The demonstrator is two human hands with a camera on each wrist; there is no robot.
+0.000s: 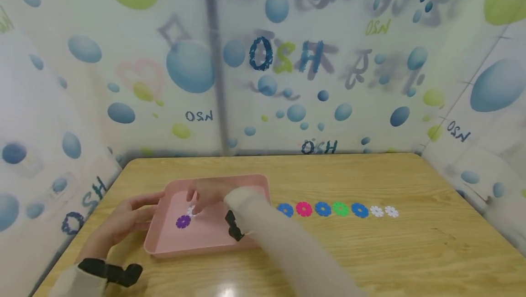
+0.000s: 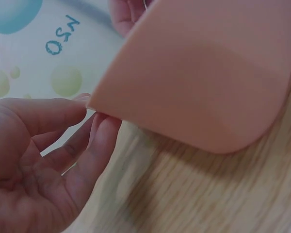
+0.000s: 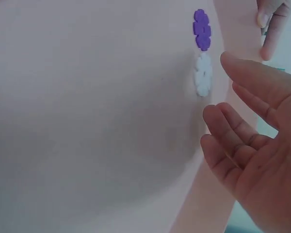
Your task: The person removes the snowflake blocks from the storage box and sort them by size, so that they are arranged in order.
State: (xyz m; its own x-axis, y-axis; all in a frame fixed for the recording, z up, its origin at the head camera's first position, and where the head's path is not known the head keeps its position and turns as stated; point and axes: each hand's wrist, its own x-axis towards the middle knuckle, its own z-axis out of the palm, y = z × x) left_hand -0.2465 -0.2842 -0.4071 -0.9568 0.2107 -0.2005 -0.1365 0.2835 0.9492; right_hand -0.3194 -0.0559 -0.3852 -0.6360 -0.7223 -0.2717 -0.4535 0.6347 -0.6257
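A pink tray (image 1: 205, 237) lies on the left part of the wooden table. Inside it are a purple flower-shaped plastic disc (image 1: 179, 222) and a white one (image 3: 202, 75), side by side near the left wall. My left hand (image 1: 121, 221) pinches the tray's left rim between thumb and fingers, as the left wrist view shows. Over the tray my right hand (image 1: 209, 192) reaches down to the white disc. In the right wrist view its thumb and loosely bent fingers are spread apart, close beside that disc, with nothing between them.
To the right of the tray runs a row of similar discs: blue, a pink one (image 1: 304, 209), blue, a green one (image 1: 340, 209), blue and two white ones. A patterned curtain-like wall (image 1: 287, 132) stands behind the wooden table (image 1: 328, 260).
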